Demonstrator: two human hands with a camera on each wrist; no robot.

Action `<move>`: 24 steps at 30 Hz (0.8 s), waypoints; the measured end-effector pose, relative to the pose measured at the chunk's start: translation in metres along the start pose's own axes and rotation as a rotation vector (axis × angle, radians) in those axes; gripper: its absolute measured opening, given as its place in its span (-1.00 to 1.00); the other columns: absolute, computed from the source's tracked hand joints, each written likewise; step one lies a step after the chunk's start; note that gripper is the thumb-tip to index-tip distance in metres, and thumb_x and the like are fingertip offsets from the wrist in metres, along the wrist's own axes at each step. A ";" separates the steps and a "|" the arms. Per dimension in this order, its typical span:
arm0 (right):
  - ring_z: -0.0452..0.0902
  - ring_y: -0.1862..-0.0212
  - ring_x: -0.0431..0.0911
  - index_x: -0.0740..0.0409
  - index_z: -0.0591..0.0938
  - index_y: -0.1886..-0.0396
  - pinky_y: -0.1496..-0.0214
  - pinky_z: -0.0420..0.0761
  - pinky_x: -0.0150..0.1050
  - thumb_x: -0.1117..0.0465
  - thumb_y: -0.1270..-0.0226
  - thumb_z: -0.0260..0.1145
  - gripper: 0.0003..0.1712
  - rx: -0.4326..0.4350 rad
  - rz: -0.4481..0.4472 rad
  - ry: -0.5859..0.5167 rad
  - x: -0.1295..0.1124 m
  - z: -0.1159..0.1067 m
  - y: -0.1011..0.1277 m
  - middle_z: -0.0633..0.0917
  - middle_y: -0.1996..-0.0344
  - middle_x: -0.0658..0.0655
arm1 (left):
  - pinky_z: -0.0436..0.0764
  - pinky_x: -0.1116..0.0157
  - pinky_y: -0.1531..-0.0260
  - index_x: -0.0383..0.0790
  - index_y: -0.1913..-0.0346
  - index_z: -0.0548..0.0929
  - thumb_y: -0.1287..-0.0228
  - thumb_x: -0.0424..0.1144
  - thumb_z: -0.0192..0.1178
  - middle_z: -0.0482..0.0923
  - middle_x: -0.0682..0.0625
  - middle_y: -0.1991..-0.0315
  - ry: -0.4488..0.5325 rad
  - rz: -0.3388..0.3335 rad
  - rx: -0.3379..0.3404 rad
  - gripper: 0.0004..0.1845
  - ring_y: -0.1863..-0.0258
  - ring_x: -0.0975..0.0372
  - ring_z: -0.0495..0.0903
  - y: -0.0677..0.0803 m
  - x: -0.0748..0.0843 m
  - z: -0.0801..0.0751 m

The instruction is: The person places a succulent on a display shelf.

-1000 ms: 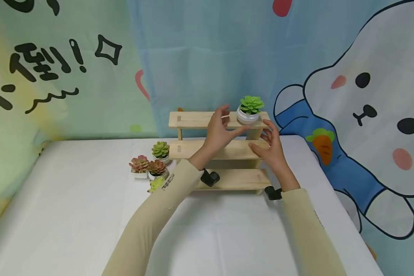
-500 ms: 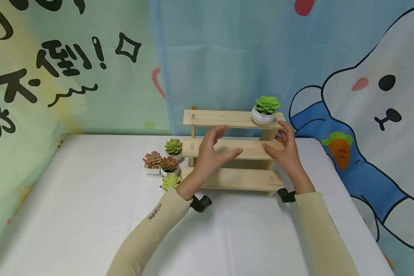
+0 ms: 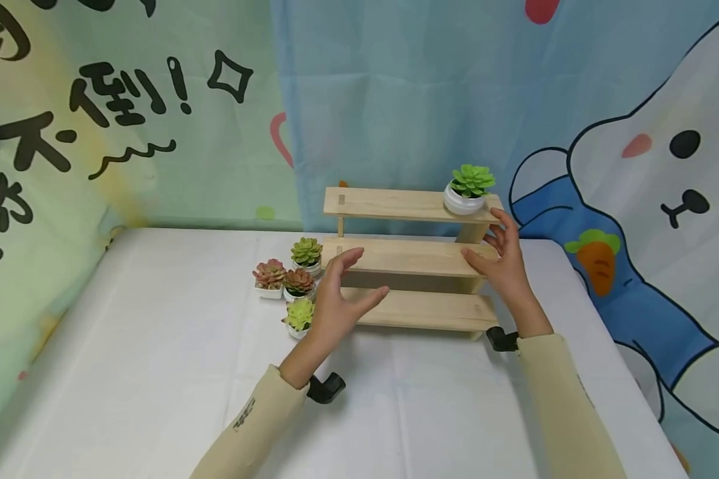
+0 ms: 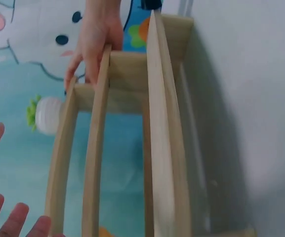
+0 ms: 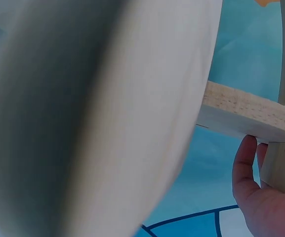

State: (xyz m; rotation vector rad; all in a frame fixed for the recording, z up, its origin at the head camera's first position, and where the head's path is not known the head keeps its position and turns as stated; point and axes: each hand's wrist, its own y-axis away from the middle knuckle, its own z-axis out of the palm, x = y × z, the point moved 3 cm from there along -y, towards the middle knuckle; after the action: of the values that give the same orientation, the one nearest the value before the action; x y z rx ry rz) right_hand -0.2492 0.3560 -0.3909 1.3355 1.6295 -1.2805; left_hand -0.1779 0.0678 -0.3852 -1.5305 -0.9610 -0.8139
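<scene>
A three-tier wooden plant stand (image 3: 407,256) stands on the white table, with a green succulent in a white pot (image 3: 464,199) at the right end of its top tier. My right hand (image 3: 506,266) holds the stand's right side. In the right wrist view its thumb touches the underside of a tier, and other fingers are partly hidden by the side piece (image 5: 283,168). My left hand (image 3: 338,303) is in front of the stand's lower left, empty, thumb spread from the fingers. Several potted succulents cluster nearby: green (image 3: 307,251), pink (image 3: 269,274), reddish-brown (image 3: 299,282) and light green (image 3: 299,313).
A printed cloth backdrop (image 3: 395,100) hangs directly behind the table and stand. The white tabletop (image 3: 174,346) extends to the left and front. Small black wrist cameras (image 3: 326,388) are strapped at both wrists.
My left hand has moved away from the potted succulent on the top tier, down and left toward the clustered succulents. The right hand stays at the stand's right side. The head view has shifted.
</scene>
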 end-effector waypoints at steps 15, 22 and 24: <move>0.20 -0.33 0.20 -0.09 -0.02 -0.55 -0.18 0.35 -0.09 0.47 -0.29 0.28 -0.01 -0.012 -0.010 0.026 0.002 0.003 0.000 0.25 -0.40 0.32 | 0.30 -0.19 -0.18 -0.40 -0.24 0.41 0.00 -0.41 0.48 0.35 -0.27 -0.22 -0.147 -0.034 0.223 -0.29 -0.24 -0.09 0.30 0.050 -0.025 -0.067; 0.22 -0.33 0.14 -0.11 -0.01 -0.54 -0.13 0.38 -0.22 0.46 -0.30 0.27 -0.02 -0.006 -0.015 0.014 0.003 0.002 0.000 0.27 -0.37 0.22 | 0.36 -0.17 -0.11 -0.44 -0.29 0.30 0.07 -0.41 0.51 0.25 -0.37 -0.24 -0.201 -0.135 0.209 -0.16 -0.25 -0.20 0.25 0.068 -0.046 -0.071; 0.23 -0.31 0.10 -0.11 -0.01 -0.54 -0.13 0.38 -0.22 0.47 -0.31 0.26 -0.03 -0.002 -0.014 0.014 0.004 0.001 0.001 0.28 -0.35 0.17 | 0.38 -0.15 -0.09 -0.44 -0.30 0.28 0.06 -0.40 0.51 0.23 -0.38 -0.24 -0.202 -0.167 0.192 -0.16 -0.25 -0.21 0.24 0.073 -0.052 -0.070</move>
State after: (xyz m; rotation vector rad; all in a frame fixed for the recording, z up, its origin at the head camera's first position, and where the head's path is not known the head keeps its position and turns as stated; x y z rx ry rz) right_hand -0.2495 0.3560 -0.3955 1.3369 1.6514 -1.2806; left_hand -0.1354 -0.0138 -0.4515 -1.3970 -1.2922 -0.6696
